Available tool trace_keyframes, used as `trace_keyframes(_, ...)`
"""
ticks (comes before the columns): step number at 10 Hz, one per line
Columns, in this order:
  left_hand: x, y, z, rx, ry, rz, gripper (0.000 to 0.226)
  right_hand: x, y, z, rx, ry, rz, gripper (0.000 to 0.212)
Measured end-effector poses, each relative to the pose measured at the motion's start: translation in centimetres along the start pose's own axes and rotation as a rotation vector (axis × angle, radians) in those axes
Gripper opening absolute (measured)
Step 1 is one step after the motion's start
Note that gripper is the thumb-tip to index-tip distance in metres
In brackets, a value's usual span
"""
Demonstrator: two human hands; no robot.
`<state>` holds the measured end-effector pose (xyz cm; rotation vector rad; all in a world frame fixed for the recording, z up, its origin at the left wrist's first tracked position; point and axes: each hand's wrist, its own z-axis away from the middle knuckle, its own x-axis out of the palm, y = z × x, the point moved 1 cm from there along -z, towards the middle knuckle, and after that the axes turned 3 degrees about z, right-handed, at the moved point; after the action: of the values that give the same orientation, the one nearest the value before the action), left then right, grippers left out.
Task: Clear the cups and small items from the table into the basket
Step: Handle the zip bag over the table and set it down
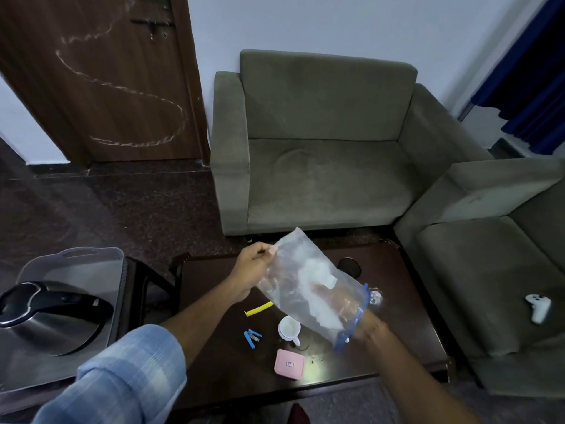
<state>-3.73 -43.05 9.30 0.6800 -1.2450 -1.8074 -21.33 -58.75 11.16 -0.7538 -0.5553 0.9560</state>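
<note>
Both hands on a clear zip bag (308, 289) held over the dark table (406, 325): left hand (253, 264) pinches its top corner, right hand (367, 327) closed on the blue zip end. Below on the table: white cup (289, 329), pink case (289, 364), blue stapler (252, 338), yellow strip (259, 308). Grey basket (73, 261) sits left, holding a steel lid (49, 319).

one clear bag (308, 286), one white cup (289, 328), one pink case (289, 363), one blue stapler (252, 338), two armchairs (321, 142)

free: table (214, 347) left, far right | blocked: mug (289, 328), stapler (252, 338), pink case (289, 363) near centre
</note>
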Motion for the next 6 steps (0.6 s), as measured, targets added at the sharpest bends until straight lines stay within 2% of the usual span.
trace_keyframes(2,-2.0,-1.3,-0.6,-0.068,0.039,0.340,0.013,-6.5,-2.7,-0.5,0.064,0.026,0.159,0.019)
trace_keyframes(3,-1.8,-2.0,-1.2,-0.039,0.061,0.377,0.014,-10.3,-5.1,-1.8,0.130,0.053,0.294,0.020)
trace_keyframes(4,-1.2,-2.6,-2.1,-0.012,0.092,0.407,0.016,-13.1,-7.5,-4.9,0.115,0.114,0.507,0.020)
trace_keyframes(5,-0.1,-2.9,-3.4,-0.016,0.134,0.444,0.013,-15.5,-9.6,-9.0,0.047,0.266,0.948,0.015)
trace_keyframes(6,1.3,-3.4,-4.8,-0.020,0.164,0.476,0.012,-16.5,-10.7,-12.8,0.046,0.292,1.113,0.014)
